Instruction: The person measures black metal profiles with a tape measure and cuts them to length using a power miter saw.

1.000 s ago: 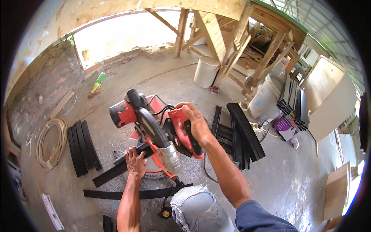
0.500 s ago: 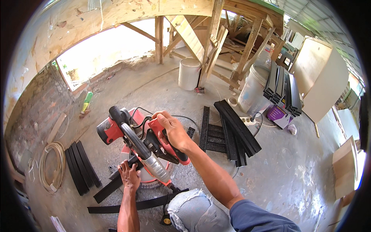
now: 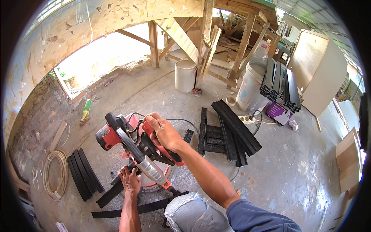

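Evidently, a bare, dusty concrete floor (image 3: 278, 178) is used as the work surface, scuffed and shiny at the right. The room is bounded by a rough brick wall (image 3: 34, 106) at the left and is crowded at the far side by a timber frame (image 3: 199, 46), a white pail (image 3: 185, 77) and a larger bucket (image 3: 249, 87). A red-and-black saw (image 3: 137, 145) is set on the floor in front of the person's knee (image 3: 189, 212); its upper part is slanted from far left to near right, with the motor end pointed left. The handle is gripped by the right hand (image 3: 164, 133), whose fingers are wrapped around it. Under the left hand (image 3: 130, 181) a black strip (image 3: 109, 195) is placed, its long axis run from near left up to the right, into the saw. The left fingers are laid over it, slightly apart; whether it is clamped by them cannot be told. Nearer the person, a longer strip (image 3: 127, 211) is laid crosswise, and three curved pieces (image 3: 85, 174) are lined up beside a coiled hose (image 3: 56, 176).
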### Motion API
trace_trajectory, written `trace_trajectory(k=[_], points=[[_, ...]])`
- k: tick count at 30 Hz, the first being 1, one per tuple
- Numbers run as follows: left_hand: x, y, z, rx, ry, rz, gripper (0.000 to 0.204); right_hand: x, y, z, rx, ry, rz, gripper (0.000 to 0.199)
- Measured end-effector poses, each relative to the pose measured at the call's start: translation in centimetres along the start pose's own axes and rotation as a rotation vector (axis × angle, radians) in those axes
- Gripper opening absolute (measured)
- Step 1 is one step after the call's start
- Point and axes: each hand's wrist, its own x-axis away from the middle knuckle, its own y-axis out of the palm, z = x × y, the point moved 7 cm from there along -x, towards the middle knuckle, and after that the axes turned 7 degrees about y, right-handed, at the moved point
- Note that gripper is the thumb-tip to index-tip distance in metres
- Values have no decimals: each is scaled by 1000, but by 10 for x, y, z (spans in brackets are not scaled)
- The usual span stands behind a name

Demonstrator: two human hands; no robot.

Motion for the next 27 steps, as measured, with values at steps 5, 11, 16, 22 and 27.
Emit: trace_trajectory(k=[5,11,16,22,27], points=[[0,1,-1,2,-9,-6,47,-3,1,-1,-9,-6,-9,44],[0,4,-1,-17,0,10,49,-1,1,-11,2,9,12,45],[0,5,-3,-27,-16,-25,50,-6,1,-14,37,14,17,45],[0,6,-3,-6,-19,-30,51,-7,2,-18,6,6,7,44],[0,7,-3,-10,-6,-10,53,-8,2,-18,13,21,11,44]])
